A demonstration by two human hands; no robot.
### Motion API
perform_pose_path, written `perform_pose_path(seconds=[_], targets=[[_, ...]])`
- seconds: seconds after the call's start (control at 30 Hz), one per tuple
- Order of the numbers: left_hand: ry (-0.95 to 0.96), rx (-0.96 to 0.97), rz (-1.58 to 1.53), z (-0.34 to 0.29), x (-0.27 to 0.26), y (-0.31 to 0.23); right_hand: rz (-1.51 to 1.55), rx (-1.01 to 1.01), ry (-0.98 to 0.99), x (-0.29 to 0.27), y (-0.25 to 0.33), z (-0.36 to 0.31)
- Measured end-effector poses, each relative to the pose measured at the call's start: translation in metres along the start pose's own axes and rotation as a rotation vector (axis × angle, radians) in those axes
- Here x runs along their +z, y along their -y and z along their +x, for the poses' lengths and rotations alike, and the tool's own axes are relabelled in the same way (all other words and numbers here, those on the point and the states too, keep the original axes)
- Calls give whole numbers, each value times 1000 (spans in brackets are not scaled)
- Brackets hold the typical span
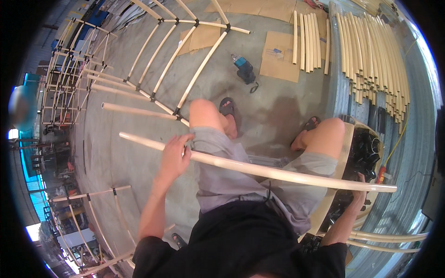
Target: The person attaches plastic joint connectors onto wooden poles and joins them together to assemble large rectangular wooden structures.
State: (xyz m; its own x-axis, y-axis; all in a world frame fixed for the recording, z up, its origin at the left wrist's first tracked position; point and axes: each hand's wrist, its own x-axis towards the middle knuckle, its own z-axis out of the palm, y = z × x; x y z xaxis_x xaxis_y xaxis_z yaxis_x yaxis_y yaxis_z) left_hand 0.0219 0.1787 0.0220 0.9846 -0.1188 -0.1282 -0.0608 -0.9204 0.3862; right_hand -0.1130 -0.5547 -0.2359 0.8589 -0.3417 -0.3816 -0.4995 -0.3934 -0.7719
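A long cream-coloured pipe [259, 170] lies slantwise across my lap, its left end raised over the floor. My left hand [175, 156] is closed around it near that end. At the other end, my right hand [358, 196] is behind and under the pipe, with a fingertip showing past its far edge. The pipe hides most of those fingers, so whether they grip it cannot be seen. Right beside this hand, an open carton [348, 150] holds a heap of black pipe joints [365, 153].
A frame of cream pipes with black joints [178, 111] stands ahead on the left, with more racks [74, 69] behind it. A blue-and-black power tool [243, 67] lies on the floor. Cut pipes [309, 42] rest on cardboard [278, 69]; a large pipe stack [371, 55] is at right.
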Motion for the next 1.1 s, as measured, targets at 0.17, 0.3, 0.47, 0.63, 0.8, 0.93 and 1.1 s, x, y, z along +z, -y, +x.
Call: perform_pose_path(seconds=[0.17, 0.3, 0.47, 0.63, 0.8, 0.93, 1.1], targets=[[-89, -47, -125, 30, -5, -11, 1554, 64, -488, -7, -23, -72], [-6, 103, 90, 51, -1, -28, 1435, -249, -423, -49, 3, -149], [-58, -6, 138, 47, 15, -35, 883, -89, -637, -99, 39, -206], [42, -163, 109, 48, 9, -32, 665, -196, -594, -67, 200, -179], [-96, 92, 280, 32, 16, -29, 319, -316, -163, 26, 327, -138], [-249, 269, 211, 19, 24, -16, -81, -374, 162, 135, 416, -101], [-326, 315, 180, 2, 29, -9, -1, -315, 535, 252, 440, -64]])
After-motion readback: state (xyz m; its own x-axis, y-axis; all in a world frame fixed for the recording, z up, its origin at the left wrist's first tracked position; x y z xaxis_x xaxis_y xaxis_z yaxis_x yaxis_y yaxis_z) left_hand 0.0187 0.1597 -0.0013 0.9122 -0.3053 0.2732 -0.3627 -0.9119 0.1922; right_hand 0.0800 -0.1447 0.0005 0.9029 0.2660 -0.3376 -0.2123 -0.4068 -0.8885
